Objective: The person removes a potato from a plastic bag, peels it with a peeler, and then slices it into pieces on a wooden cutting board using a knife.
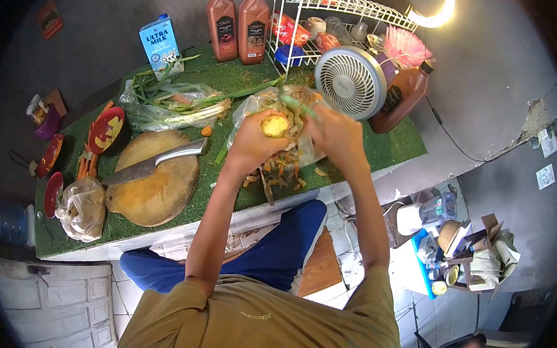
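My left hand (259, 141) is wrapped around a peeled yellow potato (274, 126), its bare flesh facing up. In my right hand (339, 136) is a green peeler (298, 106), held just above and right of the potato; its tip is blurred and not clear. Both hands are over a clear plastic bag (247, 108) scattered with brown and orange peelings (283, 174). Some peelings lie on the green mat at the counter's front edge.
Left of the hands, a knife (158, 160) lies across a round wooden board (156, 195). Spring onions (193, 108) lie in a bag behind it. A fan (350, 83), sauce bottles (253, 29), a milk carton (159, 44) and a dish rack (297, 22) stand at the back.
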### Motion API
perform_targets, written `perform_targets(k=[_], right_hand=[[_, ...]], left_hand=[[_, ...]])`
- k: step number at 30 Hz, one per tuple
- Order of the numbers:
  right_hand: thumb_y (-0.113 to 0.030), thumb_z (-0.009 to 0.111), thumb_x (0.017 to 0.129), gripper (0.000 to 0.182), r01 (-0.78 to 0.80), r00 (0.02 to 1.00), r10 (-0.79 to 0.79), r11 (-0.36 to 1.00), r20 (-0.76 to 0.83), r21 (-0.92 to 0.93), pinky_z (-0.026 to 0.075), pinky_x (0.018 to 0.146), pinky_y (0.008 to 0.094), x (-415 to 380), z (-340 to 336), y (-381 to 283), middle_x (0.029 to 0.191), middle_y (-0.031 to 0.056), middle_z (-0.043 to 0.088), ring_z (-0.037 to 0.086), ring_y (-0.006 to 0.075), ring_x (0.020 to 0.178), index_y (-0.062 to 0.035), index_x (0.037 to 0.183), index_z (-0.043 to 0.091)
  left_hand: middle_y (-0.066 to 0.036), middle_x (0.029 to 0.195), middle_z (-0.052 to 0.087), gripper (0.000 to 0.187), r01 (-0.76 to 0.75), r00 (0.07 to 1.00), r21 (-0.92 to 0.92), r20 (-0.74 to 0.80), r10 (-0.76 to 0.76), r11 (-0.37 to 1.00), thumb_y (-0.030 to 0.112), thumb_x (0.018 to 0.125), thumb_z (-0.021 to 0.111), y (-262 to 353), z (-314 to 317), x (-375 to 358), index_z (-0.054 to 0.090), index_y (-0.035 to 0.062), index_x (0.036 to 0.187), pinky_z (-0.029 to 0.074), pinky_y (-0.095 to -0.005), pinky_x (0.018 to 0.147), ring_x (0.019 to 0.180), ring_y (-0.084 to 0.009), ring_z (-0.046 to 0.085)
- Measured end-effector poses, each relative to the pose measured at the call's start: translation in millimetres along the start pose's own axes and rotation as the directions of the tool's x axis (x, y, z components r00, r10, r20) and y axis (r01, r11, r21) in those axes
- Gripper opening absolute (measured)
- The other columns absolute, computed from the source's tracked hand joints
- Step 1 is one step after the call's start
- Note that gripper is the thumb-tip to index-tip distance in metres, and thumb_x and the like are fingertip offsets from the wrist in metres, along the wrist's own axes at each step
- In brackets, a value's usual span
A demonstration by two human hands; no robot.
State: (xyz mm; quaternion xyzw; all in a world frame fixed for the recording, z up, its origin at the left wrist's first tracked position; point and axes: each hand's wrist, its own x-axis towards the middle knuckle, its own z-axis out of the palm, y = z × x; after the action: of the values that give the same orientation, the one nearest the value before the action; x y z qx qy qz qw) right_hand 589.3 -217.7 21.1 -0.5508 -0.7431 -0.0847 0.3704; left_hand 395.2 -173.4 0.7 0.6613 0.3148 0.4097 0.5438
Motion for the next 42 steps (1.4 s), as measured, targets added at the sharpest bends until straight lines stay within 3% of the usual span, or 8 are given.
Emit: perform_targets(k=[8,12,19,22,31,35,39,42], right_hand=[[-0.035,0.062,0.097,0.035,-0.044,0.988,0.107,0.883,-0.110,0.468,0.047,0.057,0.0443,-7.7,29.1,-12.0,0.076,0.0152,0.063,0.060,0.0286,0.056,-0.0013,0.105,0.059],[-0.038,0.062,0.098,0.034,-0.624,0.719,0.498,0.152,0.485,0.767,0.032,0.040,0.0271,-1.6,30.2,-33.2,0.073,0.0036,0.057,0.043,0.0077,0.045,-0.0077,0.112,0.056],[-0.030,0.069,0.095,0.027,-0.443,0.736,0.458,-0.233,0.499,0.866,0.026,0.035,0.0193,13.4,33.6,-41.3,0.071,-0.0018,0.055,0.037,0.0007,0.043,-0.0118,0.109,0.055],[-0.026,0.071,0.093,0.025,-0.445,0.753,0.549,0.020,0.362,0.895,0.025,0.035,0.0204,14.6,29.9,-33.1,0.076,-0.0017,0.058,0.037,0.0005,0.043,-0.0112,0.108,0.057],[-0.018,0.082,0.080,0.043,-0.342,0.859,0.513,0.587,-0.010,0.734,0.051,0.076,0.0275,8.8,-2.1,-18.1,0.097,0.0046,0.069,0.064,0.0112,0.086,-0.0001,0.113,0.062],[-0.017,0.086,0.077,0.050,-0.357,0.876,0.480,0.711,-0.046,0.605,0.047,0.074,0.0218,3.4,-8.0,-25.4,0.095,-0.0006,0.067,0.060,0.0063,0.085,0.0006,0.117,0.062],[-0.017,0.086,0.075,0.047,-0.365,0.882,0.462,0.792,-0.091,0.489,0.049,0.074,0.0257,3.6,-14.3,-31.4,0.093,0.0031,0.069,0.062,0.0094,0.083,0.0005,0.113,0.064],[-0.018,0.086,0.073,0.048,-0.330,0.892,0.424,0.847,-0.156,0.416,0.053,0.077,0.0322,3.4,-16.1,-33.7,0.093,0.0123,0.071,0.068,0.0187,0.083,0.0008,0.112,0.064]], left_hand=[[-0.004,0.088,0.062,0.028,0.082,0.989,-0.135,-0.110,-0.097,0.987,0.026,0.095,0.064,3.8,10.4,6.0,0.060,0.0009,0.105,0.047,-0.0296,0.068,0.078,-0.0105,0.057],[-0.014,0.085,0.060,0.044,-0.187,0.952,0.031,-0.239,0.189,0.982,0.038,0.107,0.040,-3.1,16.3,22.2,0.058,-0.0021,0.101,0.046,-0.0353,0.071,0.075,-0.0191,0.055],[-0.023,0.069,0.064,0.032,-0.262,0.888,0.557,-0.180,0.423,0.788,0.028,0.102,0.050,11.8,8.3,53.6,0.060,-0.0013,0.092,0.047,-0.0483,0.059,0.067,-0.0419,0.064],[-0.016,0.070,0.066,0.029,-0.375,0.804,0.525,-0.225,0.550,0.764,0.026,0.103,0.053,35.8,-0.4,48.3,0.062,-0.0007,0.097,0.046,-0.0377,0.051,0.051,-0.0322,0.059],[-0.020,0.122,0.048,0.063,-0.165,0.947,0.765,-0.054,0.318,0.622,0.029,0.077,0.079,19.7,-3.6,17.9,0.052,0.0093,0.131,0.045,-0.0415,0.090,0.117,-0.0412,0.046],[-0.021,0.129,0.045,0.070,0.115,0.937,0.678,0.169,-0.307,0.726,0.021,0.083,0.072,42.8,-15.8,53.5,0.040,0.0136,0.145,0.047,-0.0440,0.090,0.126,-0.0395,0.043],[-0.017,0.109,0.057,0.061,-0.383,0.918,0.862,0.314,0.244,0.332,0.018,0.092,0.058,-31.3,-12.3,56.0,0.037,0.0145,0.149,0.050,-0.0442,0.084,0.104,-0.0374,0.059],[-0.014,0.095,0.061,0.057,-0.591,0.745,0.666,0.236,0.624,0.455,0.018,0.096,0.052,-23.0,-11.2,62.2,0.035,0.0139,0.150,0.050,-0.0435,0.086,0.091,-0.0340,0.064]])
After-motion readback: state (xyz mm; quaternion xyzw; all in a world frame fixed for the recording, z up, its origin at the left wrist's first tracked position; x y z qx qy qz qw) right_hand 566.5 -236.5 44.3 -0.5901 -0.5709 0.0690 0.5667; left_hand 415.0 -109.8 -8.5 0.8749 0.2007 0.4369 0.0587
